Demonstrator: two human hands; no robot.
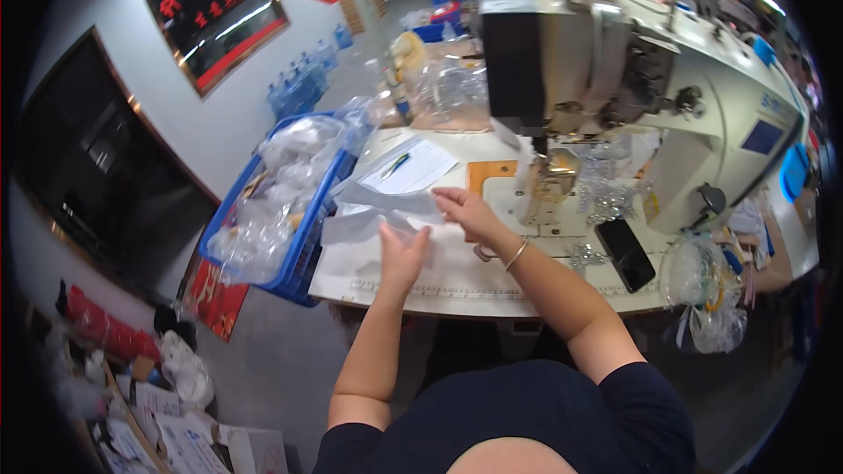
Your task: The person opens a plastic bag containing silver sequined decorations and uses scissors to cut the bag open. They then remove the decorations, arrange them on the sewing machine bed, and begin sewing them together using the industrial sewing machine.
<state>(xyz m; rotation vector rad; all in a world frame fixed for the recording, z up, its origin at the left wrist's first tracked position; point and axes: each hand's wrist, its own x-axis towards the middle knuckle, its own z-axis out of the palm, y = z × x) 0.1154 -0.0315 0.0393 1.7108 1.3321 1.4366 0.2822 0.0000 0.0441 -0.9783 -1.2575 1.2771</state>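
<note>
Over the left part of the white sewing table (457,272), I hold a pale, translucent sheet (356,230), perhaps plastic film, folded or in layers. My left hand (402,259) grips its near edge, thumb raised apart from the fingers. My right hand (470,213), with a bangle at the wrist, pinches its right end. Just behind the sheet lie white papers (426,162) with a pen (395,165) on top. The industrial sewing machine (562,79) stands to the right of my hands, its needle area beyond my right hand.
A blue basket (305,246) full of clear plastic bags stands against the table's left edge. A black phone (625,254) and shiny silvery pieces (608,197) lie right of the needle area. Clear plastic (716,325) hangs off the front right edge. Boxes and bundles crowd the lower left floor.
</note>
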